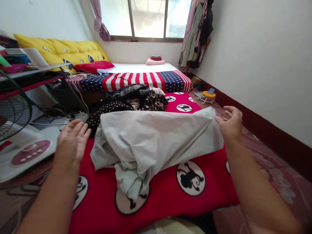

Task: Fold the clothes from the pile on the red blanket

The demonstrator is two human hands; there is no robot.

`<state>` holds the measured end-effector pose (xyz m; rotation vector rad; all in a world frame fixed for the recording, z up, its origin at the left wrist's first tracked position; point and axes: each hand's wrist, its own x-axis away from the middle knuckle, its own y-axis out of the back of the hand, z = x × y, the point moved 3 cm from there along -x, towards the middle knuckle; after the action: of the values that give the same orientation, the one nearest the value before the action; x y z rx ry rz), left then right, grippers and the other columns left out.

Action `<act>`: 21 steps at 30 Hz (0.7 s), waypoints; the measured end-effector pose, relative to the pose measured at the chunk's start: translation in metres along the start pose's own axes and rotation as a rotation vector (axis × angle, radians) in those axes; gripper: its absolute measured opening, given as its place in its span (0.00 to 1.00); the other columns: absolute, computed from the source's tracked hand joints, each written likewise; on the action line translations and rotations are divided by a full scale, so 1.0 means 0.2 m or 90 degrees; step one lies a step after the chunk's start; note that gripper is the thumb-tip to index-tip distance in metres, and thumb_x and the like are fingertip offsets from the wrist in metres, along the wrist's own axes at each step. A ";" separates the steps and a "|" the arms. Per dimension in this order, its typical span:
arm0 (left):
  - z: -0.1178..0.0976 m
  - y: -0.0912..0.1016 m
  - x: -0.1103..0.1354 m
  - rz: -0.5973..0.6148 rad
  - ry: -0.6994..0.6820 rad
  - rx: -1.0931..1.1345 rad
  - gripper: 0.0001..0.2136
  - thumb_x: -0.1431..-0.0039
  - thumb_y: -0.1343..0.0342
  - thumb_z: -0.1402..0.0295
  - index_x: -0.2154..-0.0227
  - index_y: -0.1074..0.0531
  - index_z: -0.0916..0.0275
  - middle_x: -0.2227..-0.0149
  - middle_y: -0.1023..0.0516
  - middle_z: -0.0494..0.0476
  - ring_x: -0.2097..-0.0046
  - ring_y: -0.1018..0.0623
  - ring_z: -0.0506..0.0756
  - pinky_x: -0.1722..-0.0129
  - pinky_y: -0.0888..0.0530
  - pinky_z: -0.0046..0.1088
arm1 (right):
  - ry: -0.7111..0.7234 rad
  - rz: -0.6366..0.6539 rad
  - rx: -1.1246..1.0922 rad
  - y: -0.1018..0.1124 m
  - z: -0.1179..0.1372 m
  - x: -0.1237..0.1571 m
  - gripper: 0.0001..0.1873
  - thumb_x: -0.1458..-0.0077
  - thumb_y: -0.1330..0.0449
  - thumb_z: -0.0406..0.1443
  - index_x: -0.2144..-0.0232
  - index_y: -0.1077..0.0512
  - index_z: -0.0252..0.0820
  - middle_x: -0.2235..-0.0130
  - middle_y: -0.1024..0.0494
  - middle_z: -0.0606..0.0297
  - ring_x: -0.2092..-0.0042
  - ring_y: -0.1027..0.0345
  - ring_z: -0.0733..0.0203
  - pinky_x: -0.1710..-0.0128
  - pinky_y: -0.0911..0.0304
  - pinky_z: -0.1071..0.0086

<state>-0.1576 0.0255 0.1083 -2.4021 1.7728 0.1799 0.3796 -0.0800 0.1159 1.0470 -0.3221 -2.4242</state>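
Though rumpled, pale cloth point(156, 139) between 2 hands point(71, 141) point(231, 125).

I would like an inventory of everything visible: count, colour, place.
Cloth: 1, pale grey, centre
Printed cover: 1, red, under cloth
Clothes pile: 1, mostly black, behind cloth
Bed: 1, white, back
Striped cover: 1, multicoloured, on bed
Cushion: 1, yellow, far left
Pillow: 1, red, before cushion
Shelf: 1, red-edged, left
Fan: 1, white-pink, left
Stool: 1, yellow, right
Window: 1, brown-framed, back
Hanging clothes: several, mixed, far right
Left hand: 1, bare, left
Right hand: 1, bare, right
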 end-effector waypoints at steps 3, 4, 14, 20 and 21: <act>0.08 -0.07 0.19 -0.008 -0.056 -0.049 0.21 0.44 0.42 0.60 0.50 0.34 0.62 0.41 0.32 0.59 0.40 0.32 0.61 0.43 0.30 0.39 | 0.073 0.059 -0.020 -0.07 0.05 0.19 0.23 0.51 0.37 0.36 0.51 0.30 0.37 0.44 0.32 0.49 0.42 0.38 0.49 0.49 0.37 0.58; 0.11 -0.08 0.28 0.024 -0.089 -0.099 0.19 0.43 0.42 0.59 0.51 0.32 0.62 0.41 0.31 0.59 0.40 0.32 0.62 0.43 0.30 0.38 | 0.079 0.134 -0.053 -0.09 0.08 0.29 0.19 0.50 0.38 0.37 0.54 0.29 0.40 0.46 0.30 0.53 0.44 0.36 0.50 0.50 0.36 0.59; 0.26 -0.14 0.77 0.443 -0.169 -0.454 0.24 0.52 0.37 0.65 0.49 0.29 0.57 0.48 0.27 0.60 0.47 0.28 0.62 0.48 0.28 0.41 | -0.068 0.828 -0.235 -0.21 0.45 1.07 0.07 0.49 0.38 0.32 0.65 0.24 0.43 0.68 0.23 0.68 0.68 0.31 0.63 0.68 0.39 0.72; 0.16 -0.14 0.79 0.389 0.129 -0.213 0.16 0.43 0.47 0.55 0.66 0.24 0.64 0.74 0.24 0.55 0.72 0.24 0.56 0.72 0.26 0.29 | -0.097 0.822 -0.255 -0.26 0.59 1.18 0.24 0.62 0.27 0.37 0.61 0.28 0.42 0.61 0.24 0.66 0.60 0.31 0.57 0.61 0.37 0.69; 0.15 -0.12 0.80 0.343 0.196 -0.152 0.19 0.43 0.47 0.52 0.62 0.24 0.64 0.75 0.24 0.55 0.74 0.24 0.56 0.75 0.26 0.29 | -0.109 0.810 -0.268 -0.26 0.61 1.19 0.27 0.63 0.26 0.37 0.59 0.29 0.42 0.59 0.25 0.65 0.58 0.32 0.55 0.59 0.37 0.68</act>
<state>-0.0882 -0.1115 0.0509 -2.1201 2.6544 0.0859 0.1311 -0.1534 0.0309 0.2436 -0.3535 -1.3084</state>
